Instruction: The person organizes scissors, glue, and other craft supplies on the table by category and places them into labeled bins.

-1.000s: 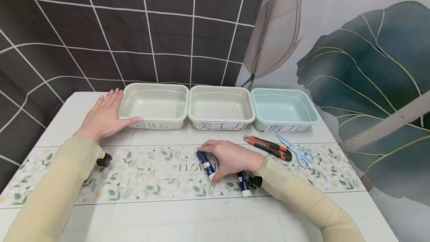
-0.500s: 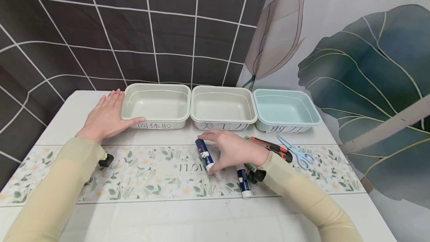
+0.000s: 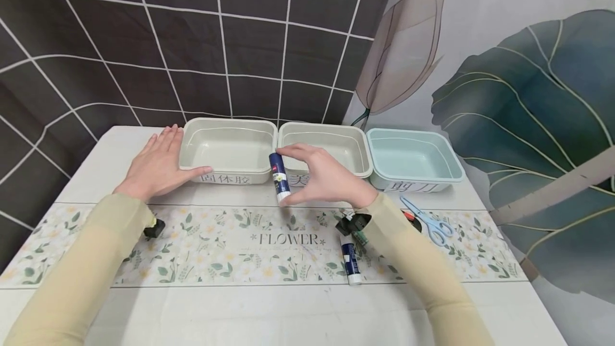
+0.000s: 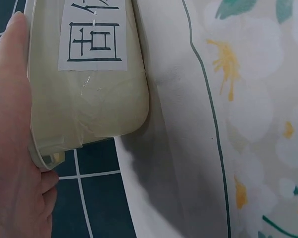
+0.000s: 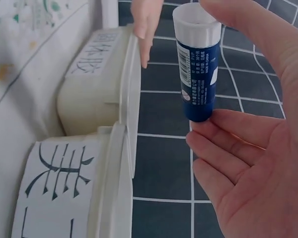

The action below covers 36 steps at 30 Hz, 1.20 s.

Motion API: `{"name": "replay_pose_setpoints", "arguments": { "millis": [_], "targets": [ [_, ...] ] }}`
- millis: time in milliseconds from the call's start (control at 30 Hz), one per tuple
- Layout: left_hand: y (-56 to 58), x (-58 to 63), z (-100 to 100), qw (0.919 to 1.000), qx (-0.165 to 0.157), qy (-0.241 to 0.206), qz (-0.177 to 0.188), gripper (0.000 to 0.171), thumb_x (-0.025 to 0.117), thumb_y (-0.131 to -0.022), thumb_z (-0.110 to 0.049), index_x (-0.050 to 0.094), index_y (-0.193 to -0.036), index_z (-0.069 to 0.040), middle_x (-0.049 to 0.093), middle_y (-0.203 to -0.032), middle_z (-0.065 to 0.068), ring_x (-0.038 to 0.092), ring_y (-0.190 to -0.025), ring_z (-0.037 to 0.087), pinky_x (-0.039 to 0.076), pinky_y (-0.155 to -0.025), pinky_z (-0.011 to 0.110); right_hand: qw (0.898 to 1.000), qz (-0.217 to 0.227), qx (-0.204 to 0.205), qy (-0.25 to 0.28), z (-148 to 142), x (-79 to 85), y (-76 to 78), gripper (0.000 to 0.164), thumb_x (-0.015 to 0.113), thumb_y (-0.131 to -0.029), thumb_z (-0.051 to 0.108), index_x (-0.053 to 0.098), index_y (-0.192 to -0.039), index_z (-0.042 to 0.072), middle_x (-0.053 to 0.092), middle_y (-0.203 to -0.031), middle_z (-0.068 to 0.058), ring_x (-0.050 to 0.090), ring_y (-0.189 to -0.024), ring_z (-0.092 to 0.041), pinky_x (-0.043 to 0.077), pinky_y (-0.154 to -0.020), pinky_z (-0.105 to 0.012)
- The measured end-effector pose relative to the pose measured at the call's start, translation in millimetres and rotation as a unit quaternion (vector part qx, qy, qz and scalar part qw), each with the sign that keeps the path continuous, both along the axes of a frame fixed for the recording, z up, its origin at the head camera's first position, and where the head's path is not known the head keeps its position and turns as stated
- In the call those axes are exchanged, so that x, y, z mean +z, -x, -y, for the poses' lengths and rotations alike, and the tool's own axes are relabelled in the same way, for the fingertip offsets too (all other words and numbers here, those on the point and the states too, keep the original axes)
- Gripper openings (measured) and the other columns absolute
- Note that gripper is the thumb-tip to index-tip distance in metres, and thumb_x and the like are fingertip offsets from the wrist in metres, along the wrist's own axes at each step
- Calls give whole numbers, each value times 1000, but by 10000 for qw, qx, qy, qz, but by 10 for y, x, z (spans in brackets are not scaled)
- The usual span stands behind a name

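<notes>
1. Glue stick is in the right grip, pinched end to end: thumb on the white end, fingertips at the blue end. It's up off the desk, by the glue bin's front right corner; can't tell if it's over the rim. Holding it by the ends leaves the barrel uncovered, so the print shows.
2. Left grip is spread against the glue bin's front left corner, thumb along the front rim, fingers along the left side. My guess: it's there to stop the bin sliding.
3. Middle bin sits just right of the glue bin, blue bin past that. Labels all face the person, probably so they're readable while working.
4. Writing: glue bin says 固体胶 (solid glue). Middle bin shows 美, rest is covered or cut off. Blue bin says 剪刀 (scissors). Stick has a barcode, "PVP" and "MADE IN CHINA"; the red logo's too small to read. Floral strip in front of the glue bin reads "FLOWER".
5. Spare stick lies in front and right of the glue bin, with a greenish thing beside it, mostly hidden, no clue what.
6. Farther right of the glue bin: scissors, plus a cutter (I think) poking out from under the sleeve.
</notes>
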<state>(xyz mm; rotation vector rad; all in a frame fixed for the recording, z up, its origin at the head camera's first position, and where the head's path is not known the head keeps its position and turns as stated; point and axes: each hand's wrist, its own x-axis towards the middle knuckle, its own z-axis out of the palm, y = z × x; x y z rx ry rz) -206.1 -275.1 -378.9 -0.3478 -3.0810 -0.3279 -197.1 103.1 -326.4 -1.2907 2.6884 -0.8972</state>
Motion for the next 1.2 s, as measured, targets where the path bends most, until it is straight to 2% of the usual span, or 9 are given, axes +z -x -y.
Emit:
{"name": "replay_pose_setpoints", "arguments": {
  "millis": [200, 400, 567, 700, 967, 1200],
  "targets": [
    [5, -3, 1, 10000, -21, 58, -72, 124, 54, -88, -77, 7, -156, 14, 10, -163, 33, 8, -152, 45, 1, -124, 52, 9992, 89, -334, 216, 105, 41, 159, 102, 95, -66, 46, 52, -150, 9, 53, -147, -8, 46, -136, -19, 38, -113, -34],
    [6, -7, 11, 10000, -12, 70, -35, 125, 54, -87, -78, 6, -156, 14, 9, -163, 34, 7, -152, 44, 0, -124, 52, 9969, 36, -727, 313, 251, 57, 385, 101, 93, -66, 51, 52, -150, 11, 55, -143, -2, 48, -133, -16, 40, -111, -33],
    [12, -2, 19, 9999, -3, 76, -66, 125, 55, -87, -78, 7, -156, 14, 10, -163, 34, 8, -152, 45, 1, -124, 52, 9943, 127, -1049, 149, 397, 36, 575, 100, 91, -68, 53, 53, -150, 13, 54, -145, -2, 46, -134, -24, 37, -113, -40],
    [18, 1, 17, 10000, 0, 62, -62, 125, 54, -87, -78, 8, -156, 14, 10, -163, 34, 8, -152, 44, 1, -124, 52, 9917, 257, -1260, 51, 518, -28, 701, 100, 90, -68, 55, 53, -150, 12, 54, -144, -2, 45, -133, -27, 38, -110, -37],
    [17, 1, 0, 10000, 11, 28, -36, 124, 54, -87, -78, 8, -156, 15, 11, -162, 34, 9, -152, 45, 1, -124, 52, 9864, 628, -1516, -2, 642, -81, 821, 103, 91, -68, 54, 51, -151, 9, 56, -141, -4, 45, -131, -25, 44, -104, -34],
    [22, -9, 2, 10000, 29, 46, 2, 125, 53, -87, -79, 6, -156, 14, 10, -163, 34, 8, -152, 45, 1, -124, 52, 9866, 621, -1504, -95, 671, -69, 881, 101, 90, -70, 52, 50, -151, 7, 57, -138, -5, 48, -129, -23, 45, -102, -30]
  ]
}}
